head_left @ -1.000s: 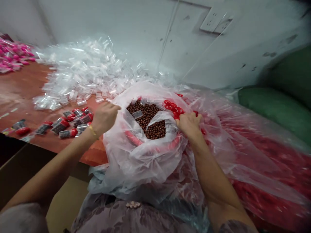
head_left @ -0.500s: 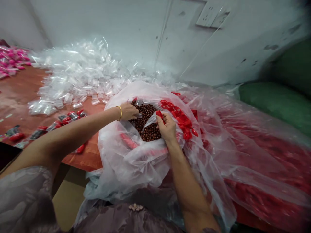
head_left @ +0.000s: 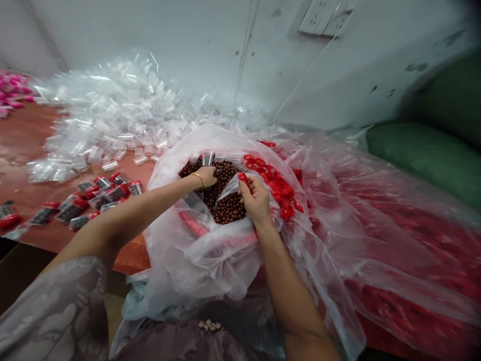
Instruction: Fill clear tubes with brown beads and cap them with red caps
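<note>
Dark brown round beads (head_left: 230, 208) fill a basin lined with a translucent plastic bag (head_left: 214, 250). My left hand (head_left: 207, 176), with a gold bangle at the wrist, reaches down into the beads with its fingers curled. What it holds, if anything, is hidden. Just beyond it a small clear container (head_left: 208, 158) sits on the beads. On the right side of the basin my right hand (head_left: 257, 198) pinches a red cap (head_left: 243, 177) between thumb and fingers. Several loose red caps (head_left: 276, 183) lie on the bag beside that hand.
A large heap of clear containers (head_left: 112, 115) spreads along the wall. Filled containers with red caps (head_left: 75, 208) lie on the reddish table (head_left: 22, 145) at left, pink pieces (head_left: 13, 90) farther back. A big bag of red pieces (head_left: 398, 240) and a green sack (head_left: 417, 150) occupy the right.
My left hand has moved a little right and deeper into the beads, its fingers now curled. My right hand still holds the red cap. The view has shifted slightly.
</note>
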A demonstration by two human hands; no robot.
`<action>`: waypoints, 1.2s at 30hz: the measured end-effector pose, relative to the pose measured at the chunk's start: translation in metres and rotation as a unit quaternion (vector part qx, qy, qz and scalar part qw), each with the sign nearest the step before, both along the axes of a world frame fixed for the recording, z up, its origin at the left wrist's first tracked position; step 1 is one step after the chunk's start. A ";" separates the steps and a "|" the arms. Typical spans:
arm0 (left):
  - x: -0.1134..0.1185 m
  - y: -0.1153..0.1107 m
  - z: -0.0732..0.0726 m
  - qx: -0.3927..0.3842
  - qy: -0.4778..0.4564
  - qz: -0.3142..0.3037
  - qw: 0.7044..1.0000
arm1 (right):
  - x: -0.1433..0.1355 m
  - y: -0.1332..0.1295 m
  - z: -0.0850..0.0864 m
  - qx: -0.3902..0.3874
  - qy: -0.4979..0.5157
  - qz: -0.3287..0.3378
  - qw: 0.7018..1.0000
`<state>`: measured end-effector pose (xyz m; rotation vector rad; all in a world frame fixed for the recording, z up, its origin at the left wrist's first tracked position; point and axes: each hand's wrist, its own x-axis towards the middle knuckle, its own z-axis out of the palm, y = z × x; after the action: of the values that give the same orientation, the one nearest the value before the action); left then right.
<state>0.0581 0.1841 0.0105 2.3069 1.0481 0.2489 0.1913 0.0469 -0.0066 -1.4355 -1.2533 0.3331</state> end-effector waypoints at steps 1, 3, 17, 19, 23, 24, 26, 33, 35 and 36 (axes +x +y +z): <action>-0.003 -0.002 0.002 -0.013 -0.017 0.013 1.000 | 0.000 0.000 0.000 0.004 -0.005 -0.005 1.000; -0.010 -0.006 0.007 -0.064 -0.098 0.019 0.993 | 0.000 0.000 0.001 0.011 -0.019 -0.017 1.000; -0.050 -0.056 0.000 -0.389 -0.457 -0.072 0.797 | -0.005 -0.004 0.005 0.000 0.009 0.045 0.999; -0.053 -0.058 -0.002 -0.411 -0.468 -0.084 0.778 | -0.011 -0.003 0.010 -0.015 0.058 0.071 0.996; -0.056 -0.060 0.001 -0.432 -0.499 -0.093 0.745 | -0.025 0.000 0.026 -0.043 0.133 0.132 0.981; -0.056 -0.060 0.001 -0.435 -0.505 -0.084 0.741 | -0.028 0.000 0.030 -0.050 0.139 0.144 0.978; -0.056 -0.059 0.001 -0.433 -0.501 -0.071 0.746 | -0.030 0.002 0.035 -0.056 0.140 0.155 0.976; -0.052 -0.059 -0.003 -0.400 -0.457 -0.094 0.789 | -0.027 0.001 0.034 -0.089 0.121 0.144 0.978; -0.051 -0.059 -0.004 -0.396 -0.451 -0.092 0.795 | -0.027 0.000 0.032 -0.097 0.138 0.147 0.975; -0.051 -0.059 -0.004 -0.393 -0.450 -0.090 0.797 | -0.028 0.000 0.032 -0.097 0.144 0.149 0.973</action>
<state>0.0068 0.1252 0.0062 1.2366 0.3052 0.6173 0.1637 0.0470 0.0254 -1.3014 -1.2180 0.8576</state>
